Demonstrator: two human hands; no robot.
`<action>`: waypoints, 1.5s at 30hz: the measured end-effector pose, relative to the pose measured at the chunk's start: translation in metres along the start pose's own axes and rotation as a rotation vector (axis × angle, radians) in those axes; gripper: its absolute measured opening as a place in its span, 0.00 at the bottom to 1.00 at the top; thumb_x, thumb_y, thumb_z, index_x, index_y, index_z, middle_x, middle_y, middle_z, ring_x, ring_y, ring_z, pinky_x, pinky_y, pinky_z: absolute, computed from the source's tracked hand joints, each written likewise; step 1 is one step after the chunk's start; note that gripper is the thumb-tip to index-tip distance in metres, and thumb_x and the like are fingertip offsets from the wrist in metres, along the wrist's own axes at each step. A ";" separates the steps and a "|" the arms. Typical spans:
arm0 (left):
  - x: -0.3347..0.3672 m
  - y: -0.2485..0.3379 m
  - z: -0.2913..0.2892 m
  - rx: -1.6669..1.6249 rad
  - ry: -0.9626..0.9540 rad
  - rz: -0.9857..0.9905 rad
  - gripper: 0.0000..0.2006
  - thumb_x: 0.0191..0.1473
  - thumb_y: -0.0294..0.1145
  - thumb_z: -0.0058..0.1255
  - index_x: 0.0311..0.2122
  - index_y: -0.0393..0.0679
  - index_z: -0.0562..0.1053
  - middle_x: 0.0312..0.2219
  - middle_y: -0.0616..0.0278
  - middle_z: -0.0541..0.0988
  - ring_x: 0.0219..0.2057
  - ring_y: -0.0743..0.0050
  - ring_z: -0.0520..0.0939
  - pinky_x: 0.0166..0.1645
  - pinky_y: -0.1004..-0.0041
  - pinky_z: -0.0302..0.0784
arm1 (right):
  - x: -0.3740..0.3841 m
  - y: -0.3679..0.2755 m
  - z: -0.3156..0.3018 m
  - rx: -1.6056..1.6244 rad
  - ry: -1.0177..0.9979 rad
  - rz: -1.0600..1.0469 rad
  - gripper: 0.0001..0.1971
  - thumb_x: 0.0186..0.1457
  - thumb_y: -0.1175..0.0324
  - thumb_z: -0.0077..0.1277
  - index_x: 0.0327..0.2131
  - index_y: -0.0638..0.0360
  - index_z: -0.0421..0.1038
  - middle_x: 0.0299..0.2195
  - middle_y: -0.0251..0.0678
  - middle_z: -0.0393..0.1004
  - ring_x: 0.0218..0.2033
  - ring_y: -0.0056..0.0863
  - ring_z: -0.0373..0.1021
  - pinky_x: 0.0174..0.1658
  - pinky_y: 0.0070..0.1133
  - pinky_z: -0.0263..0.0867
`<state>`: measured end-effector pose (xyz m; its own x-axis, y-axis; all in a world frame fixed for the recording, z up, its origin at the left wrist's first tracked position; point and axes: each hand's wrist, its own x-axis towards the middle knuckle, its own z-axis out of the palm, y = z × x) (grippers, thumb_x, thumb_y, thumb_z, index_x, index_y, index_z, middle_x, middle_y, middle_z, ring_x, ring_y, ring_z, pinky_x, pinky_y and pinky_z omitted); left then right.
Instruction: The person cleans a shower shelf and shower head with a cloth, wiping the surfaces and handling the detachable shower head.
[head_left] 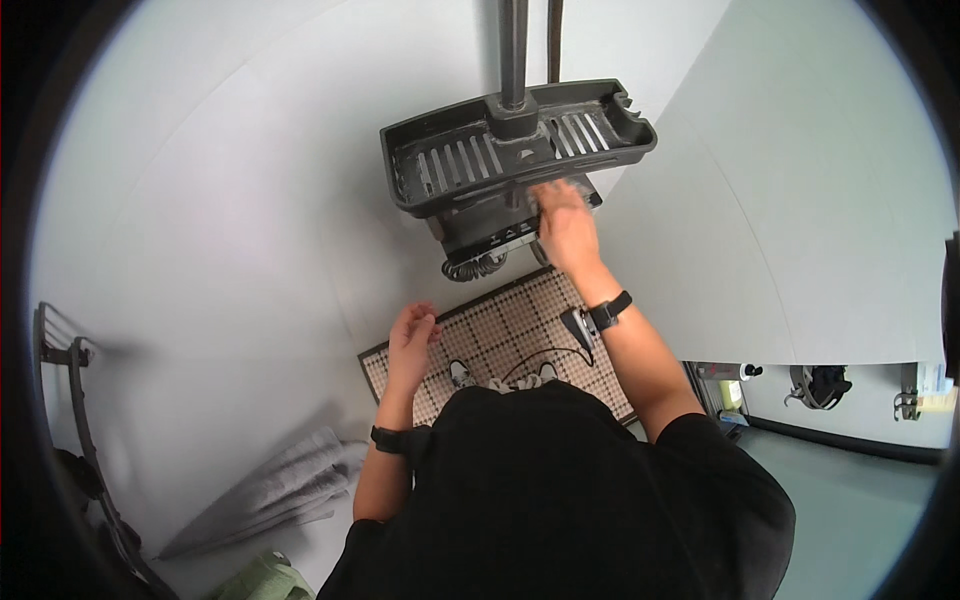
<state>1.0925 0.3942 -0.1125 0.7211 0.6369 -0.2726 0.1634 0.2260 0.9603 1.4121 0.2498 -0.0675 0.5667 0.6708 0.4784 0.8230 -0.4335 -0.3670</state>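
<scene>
A black slotted shelf tray (455, 160) is fixed on a dark upright pole (514, 55) against the white wall. Just under its front edge is a dark box-like unit (480, 222) with a row of small markings, and a coiled black cord (474, 268) hangs below it. My right hand (568, 228) reaches to the right part of this unit; its fingertips are blurred by motion, so whether it grips anything is unclear. Lower and to the left, my left hand (410, 338) hovers in the air, empty, its fingers loosely bent and apart.
A checked mat (500, 325) lies beneath my shoes. From my right wristband (608, 312) hangs a dark device with a cable. Grey towel (280, 485) and green cloth (262, 578) are at lower left, beside a dark metal rack (80, 430). Bottles (730, 372) stand at right.
</scene>
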 end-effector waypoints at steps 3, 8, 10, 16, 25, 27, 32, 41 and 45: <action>0.004 0.004 0.003 0.104 0.012 0.115 0.16 0.71 0.29 0.49 0.62 0.46 0.74 0.54 0.67 0.76 0.46 0.78 0.78 0.49 0.73 0.78 | -0.005 0.008 -0.014 0.174 -0.047 -0.128 0.22 0.60 0.80 0.47 0.58 0.61 0.76 0.58 0.51 0.78 0.65 0.51 0.69 0.72 0.42 0.61; 0.007 0.033 0.018 0.369 -0.014 0.250 0.21 0.69 0.30 0.54 0.64 0.42 0.72 0.58 0.59 0.74 0.55 0.67 0.76 0.54 0.69 0.77 | 0.024 0.012 -0.022 -0.107 -0.176 0.139 0.21 0.61 0.77 0.48 0.57 0.63 0.76 0.63 0.44 0.75 0.69 0.46 0.66 0.74 0.39 0.59; 0.010 0.042 0.023 0.478 -0.043 0.300 0.22 0.68 0.31 0.55 0.65 0.44 0.71 0.62 0.57 0.72 0.58 0.63 0.74 0.56 0.66 0.76 | 0.013 0.005 -0.002 -0.058 -0.118 0.028 0.22 0.60 0.77 0.49 0.58 0.62 0.76 0.63 0.43 0.75 0.69 0.46 0.66 0.73 0.39 0.59; 0.014 0.054 0.046 0.573 -0.018 0.417 0.28 0.66 0.32 0.55 0.70 0.47 0.68 0.69 0.48 0.64 0.67 0.50 0.68 0.62 0.59 0.72 | 0.016 0.018 -0.010 -0.010 -0.066 0.067 0.22 0.62 0.76 0.50 0.59 0.60 0.75 0.62 0.43 0.76 0.69 0.46 0.66 0.72 0.40 0.60; 0.028 0.041 0.057 0.681 -0.022 0.473 0.34 0.68 0.31 0.53 0.76 0.48 0.60 0.74 0.48 0.57 0.72 0.46 0.62 0.70 0.54 0.66 | 0.021 0.025 -0.018 0.059 -0.196 0.038 0.24 0.62 0.77 0.48 0.61 0.57 0.75 0.61 0.43 0.77 0.67 0.47 0.68 0.72 0.40 0.60; 0.023 0.038 0.057 0.772 -0.002 0.541 0.35 0.68 0.32 0.53 0.77 0.47 0.58 0.73 0.46 0.58 0.73 0.41 0.61 0.74 0.52 0.60 | 0.021 0.014 -0.007 0.036 -0.188 0.054 0.24 0.61 0.77 0.48 0.61 0.58 0.75 0.62 0.41 0.77 0.68 0.45 0.67 0.72 0.40 0.60; 0.016 0.046 0.058 0.831 0.001 0.501 0.36 0.68 0.33 0.53 0.77 0.46 0.57 0.73 0.46 0.59 0.73 0.39 0.59 0.76 0.50 0.54 | -0.012 0.001 -0.011 0.001 -0.080 -0.068 0.25 0.60 0.78 0.47 0.62 0.62 0.74 0.65 0.43 0.74 0.70 0.46 0.65 0.73 0.40 0.59; 0.020 0.045 0.056 0.867 -0.026 0.532 0.36 0.68 0.33 0.52 0.78 0.46 0.56 0.74 0.47 0.58 0.74 0.39 0.58 0.76 0.51 0.52 | -0.010 0.018 -0.005 -0.030 0.080 0.042 0.26 0.59 0.79 0.48 0.62 0.63 0.73 0.64 0.47 0.74 0.70 0.50 0.65 0.73 0.43 0.60; 0.019 0.044 0.053 0.888 -0.017 0.532 0.37 0.67 0.33 0.53 0.78 0.47 0.55 0.74 0.48 0.59 0.72 0.38 0.60 0.75 0.50 0.57 | -0.033 -0.003 -0.015 0.120 -0.057 -0.152 0.27 0.59 0.80 0.46 0.62 0.63 0.73 0.64 0.48 0.74 0.70 0.50 0.65 0.74 0.42 0.59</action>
<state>1.1489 0.3776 -0.0720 0.8535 0.4836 0.1942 0.2535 -0.7109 0.6560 1.3913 0.2197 -0.0701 0.4303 0.7576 0.4907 0.8865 -0.2523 -0.3878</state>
